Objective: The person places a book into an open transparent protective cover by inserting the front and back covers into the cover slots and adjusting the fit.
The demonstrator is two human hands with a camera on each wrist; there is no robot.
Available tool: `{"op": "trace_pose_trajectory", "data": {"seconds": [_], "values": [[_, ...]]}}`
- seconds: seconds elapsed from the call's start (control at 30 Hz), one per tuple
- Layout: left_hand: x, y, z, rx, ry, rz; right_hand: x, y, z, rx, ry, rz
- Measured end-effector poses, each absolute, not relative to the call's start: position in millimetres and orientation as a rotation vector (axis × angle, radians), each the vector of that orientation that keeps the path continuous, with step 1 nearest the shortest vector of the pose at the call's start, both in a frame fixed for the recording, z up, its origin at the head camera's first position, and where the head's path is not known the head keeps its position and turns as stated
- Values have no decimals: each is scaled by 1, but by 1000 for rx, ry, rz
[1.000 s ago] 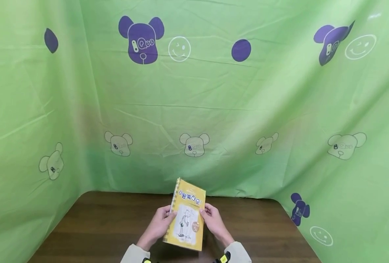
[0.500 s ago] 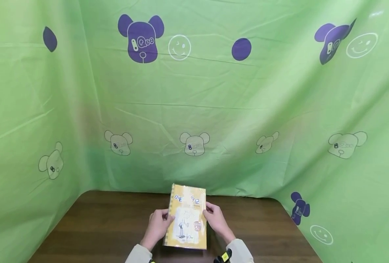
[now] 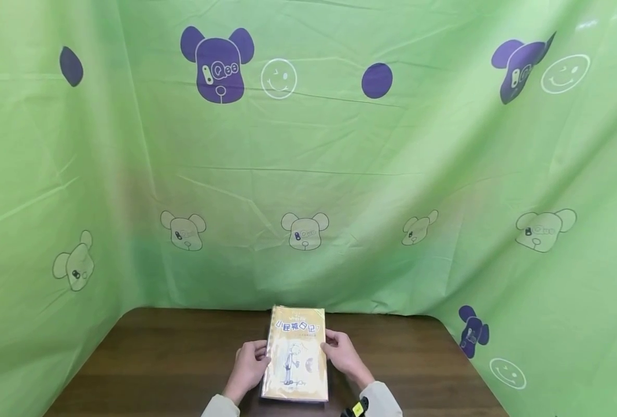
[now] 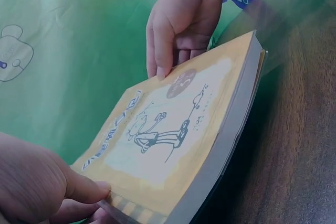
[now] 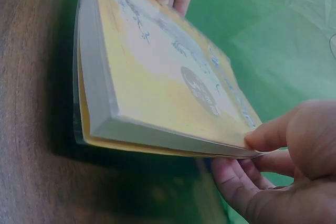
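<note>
A yellow paperback book (image 3: 296, 354) with a cartoon figure and blue title lettering is held front cover up between both hands. My left hand (image 3: 249, 366) pinches its spine edge, thumb on the cover and fingers curled beneath. On the opposite edge, my right hand (image 3: 344, 354) grips the book the same way. The right wrist view shows the right thumb (image 5: 270, 134) on top and the fingers under the back cover. In the left wrist view the page block (image 4: 223, 145) faces the wooden table, and a dark gap shows below it.
The brown wooden table (image 3: 157, 365) spreads out below the hands. Green cloth (image 3: 360, 174) printed with bear heads and smiley faces hangs behind it and along both sides.
The book, tilted and turned earlier, now lies flatter and straighter, a little lower in the head view. Both hands have kept hold of its side edges and shifted with it.
</note>
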State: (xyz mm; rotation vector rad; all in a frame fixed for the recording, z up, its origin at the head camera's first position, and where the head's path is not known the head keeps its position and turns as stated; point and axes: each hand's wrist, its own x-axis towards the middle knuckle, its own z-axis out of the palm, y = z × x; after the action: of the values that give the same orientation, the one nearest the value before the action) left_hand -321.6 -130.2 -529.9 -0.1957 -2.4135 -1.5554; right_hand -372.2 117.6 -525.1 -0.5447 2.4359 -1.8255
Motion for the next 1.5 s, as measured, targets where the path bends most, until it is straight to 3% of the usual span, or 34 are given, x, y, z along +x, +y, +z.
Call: {"op": "trace_pose_trajectory", "data": {"seconds": [1.5], "values": [[-328,-112,-559,-29,-2414,-1331,-382,123,-548,-377,2772,-1576]]}}
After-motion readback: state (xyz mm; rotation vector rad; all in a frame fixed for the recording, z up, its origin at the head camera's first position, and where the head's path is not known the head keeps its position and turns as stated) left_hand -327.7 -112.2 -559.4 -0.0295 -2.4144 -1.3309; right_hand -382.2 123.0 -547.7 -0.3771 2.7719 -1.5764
